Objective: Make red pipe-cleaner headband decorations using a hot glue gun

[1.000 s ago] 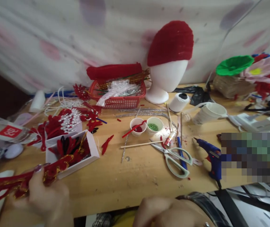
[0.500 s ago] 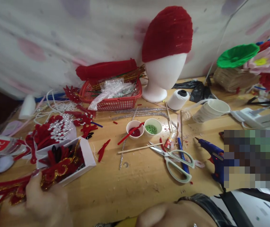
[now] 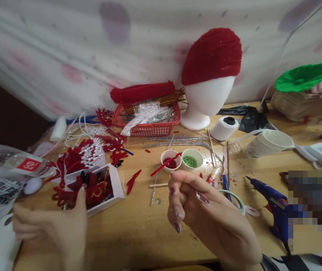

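Note:
My left hand [image 3: 53, 229] is at the lower left with its thumb raised apart from the fingers, holding nothing. Just beyond it, red and gold trimmed pieces [image 3: 93, 188] lie on a white box [image 3: 117, 182]. My right hand [image 3: 208, 218] hovers over the middle of the table, fingers curled loosely with gaps between them and nothing in them. It hides most of the scissors [image 3: 240, 201]. Past it stand a cup of red beads [image 3: 170, 163] with a red strip across it and a cup of green beads [image 3: 189, 162].
A white foam head [image 3: 206, 96] with a red cap stands behind, beside a red basket [image 3: 149, 130]. A blue glue gun [image 3: 273, 199] lies right, near a white cup [image 3: 270, 143]. A plastic bottle [image 3: 22, 162] lies at the left. White thread spool [image 3: 224, 128] is behind.
My left hand has let go of the red and gold piece, which now rests on the box. My right hand has risen into view over the table. The view has shifted left.

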Tool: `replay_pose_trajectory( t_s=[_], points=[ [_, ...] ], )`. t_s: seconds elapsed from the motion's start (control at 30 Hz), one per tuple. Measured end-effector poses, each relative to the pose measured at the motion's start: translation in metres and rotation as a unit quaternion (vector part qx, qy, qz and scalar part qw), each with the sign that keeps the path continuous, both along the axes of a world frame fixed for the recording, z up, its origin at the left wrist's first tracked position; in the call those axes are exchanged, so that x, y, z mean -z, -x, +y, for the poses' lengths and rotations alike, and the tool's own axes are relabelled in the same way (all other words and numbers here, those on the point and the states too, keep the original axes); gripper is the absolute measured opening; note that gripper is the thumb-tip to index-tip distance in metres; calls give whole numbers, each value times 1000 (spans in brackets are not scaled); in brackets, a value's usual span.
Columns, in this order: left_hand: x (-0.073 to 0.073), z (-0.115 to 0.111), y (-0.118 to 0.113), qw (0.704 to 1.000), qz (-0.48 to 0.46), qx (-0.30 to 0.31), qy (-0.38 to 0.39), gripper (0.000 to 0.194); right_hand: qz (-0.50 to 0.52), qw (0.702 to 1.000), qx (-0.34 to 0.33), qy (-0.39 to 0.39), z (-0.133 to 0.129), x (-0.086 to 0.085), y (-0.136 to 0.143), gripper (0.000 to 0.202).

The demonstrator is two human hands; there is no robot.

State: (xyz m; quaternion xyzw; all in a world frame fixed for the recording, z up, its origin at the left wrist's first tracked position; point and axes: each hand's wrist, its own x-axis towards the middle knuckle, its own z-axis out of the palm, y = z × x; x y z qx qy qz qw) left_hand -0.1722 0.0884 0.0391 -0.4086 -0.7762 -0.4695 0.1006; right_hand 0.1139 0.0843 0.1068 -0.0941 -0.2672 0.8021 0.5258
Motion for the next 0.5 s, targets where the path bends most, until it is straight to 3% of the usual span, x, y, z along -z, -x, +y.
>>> replay_pose_trajectory(
  t_s=[0.03,0.07,0.1,0.13,0.17,0.27,0.37,0.5],
  points=[
    [-7,-4,-10,999,46,-19,-1,99,-3,1000,-3,-2,-1,0,0,30],
    [-14,-9,-23,998,54,25,-35,73,-8,1000,-6,-6,-3,1,0,31],
    [-23,-12,-38,992,10,118,-45,44,-15,1000,-8,-11,-4,2,0,30],
    [-33,-15,-53,973,-38,225,-37,27,-25,1000,-10,-16,-6,3,1,30],
    [-42,-17,-69,946,-69,315,8,22,-36,999,-14,-22,-8,4,1,31],
    [-66,-17,-106,879,-35,474,-31,21,-81,996,-30,-37,-16,10,2,31],
    [-74,-14,-121,854,-32,518,-48,16,-125,991,-28,-37,-25,17,0,29],
    [-62,-16,-120,851,-111,513,13,18,-154,987,-3,-37,-34,24,-5,31]
  ],
)
